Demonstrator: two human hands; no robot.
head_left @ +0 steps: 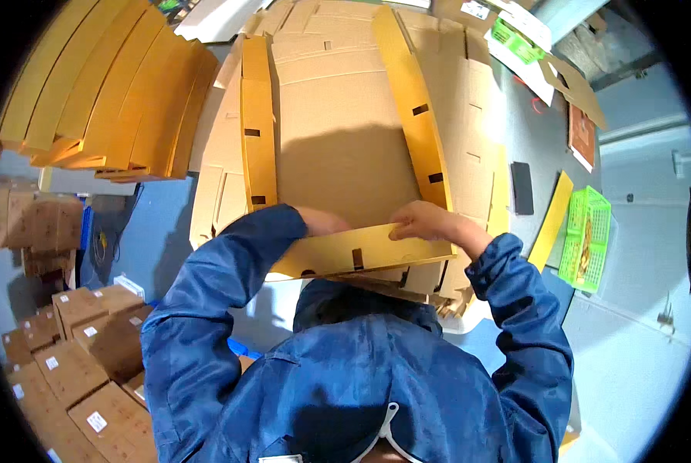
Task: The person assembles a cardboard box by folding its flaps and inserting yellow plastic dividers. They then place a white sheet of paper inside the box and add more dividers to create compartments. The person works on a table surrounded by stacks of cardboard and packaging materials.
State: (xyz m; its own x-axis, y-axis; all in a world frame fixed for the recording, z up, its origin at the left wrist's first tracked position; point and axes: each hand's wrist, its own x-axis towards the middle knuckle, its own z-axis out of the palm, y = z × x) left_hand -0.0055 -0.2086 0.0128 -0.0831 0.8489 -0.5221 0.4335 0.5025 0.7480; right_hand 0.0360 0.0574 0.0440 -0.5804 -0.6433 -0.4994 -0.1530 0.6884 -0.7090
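Observation:
A yellow slotted panel (384, 245) stands on edge across the near side of the flat cardboard sheet (338, 154), close to my body. My right hand (423, 221) is closed on its upper edge toward the right end, thumb and fingers pinching it. Behind the same panel, toward its left part, is my left hand (324, 221); its fingers are hidden by the panel. Two more yellow panels with dark slots run away from me, a left side panel (258, 147) and a right side panel (413, 100). Together the three border the cardboard on three sides.
Long orange-yellow panels (121, 92) are stacked at the upper left. Brown cartons (106, 370) fill the lower left. On the grey tabletop to the right lie a black phone (522, 187), a yellow strip (550, 220) and a green basket (585, 239) with small parts.

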